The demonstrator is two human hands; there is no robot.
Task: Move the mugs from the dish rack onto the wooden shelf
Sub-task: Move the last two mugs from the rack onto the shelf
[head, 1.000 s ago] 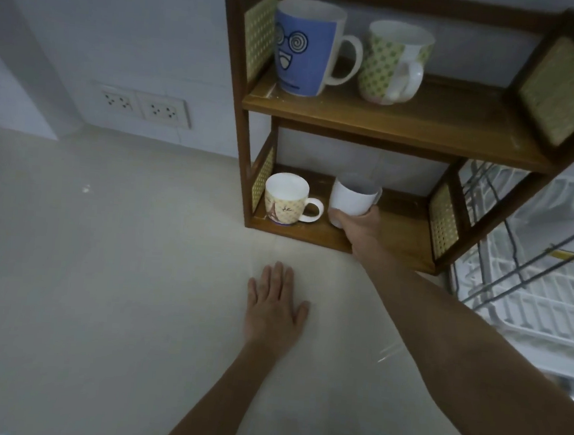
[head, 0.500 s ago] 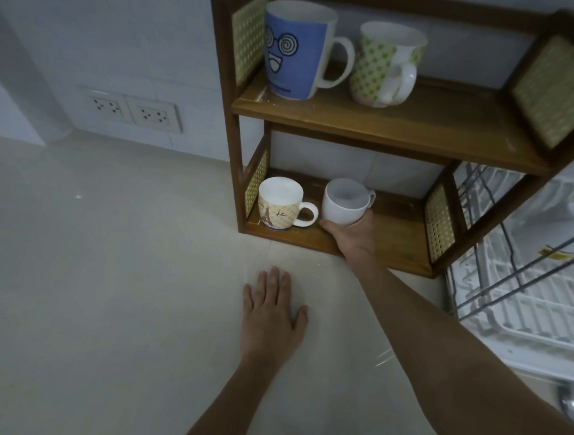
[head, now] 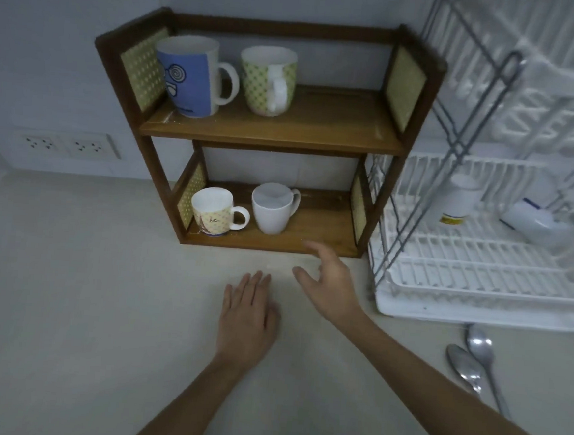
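The wooden shelf (head: 333, 137) stands against the wall. Its upper board holds a blue cartoon mug (head: 190, 76) and a green patterned mug (head: 267, 78). On the lower board stand a small yellow patterned mug (head: 212, 211) and a plain white mug (head: 272, 207). My right hand (head: 330, 284) hovers open over the counter just in front of the shelf, apart from the white mug. My left hand (head: 247, 312) lies flat on the counter, holding nothing. In the white dish rack (head: 478, 301) at the right lie a white mug (head: 458, 203) and a white cup with a blue rim (head: 536, 221).
Two metal spoons (head: 473, 362) lie on the counter in front of the rack. Wall sockets (head: 68, 145) sit at the left, low on the wall. The rack's grey wire frame (head: 456, 138) rises close beside the shelf's right side.
My right hand has let go of the white mug on the lower board and drawn back toward me. The view has swung right, bringing the dish rack in.
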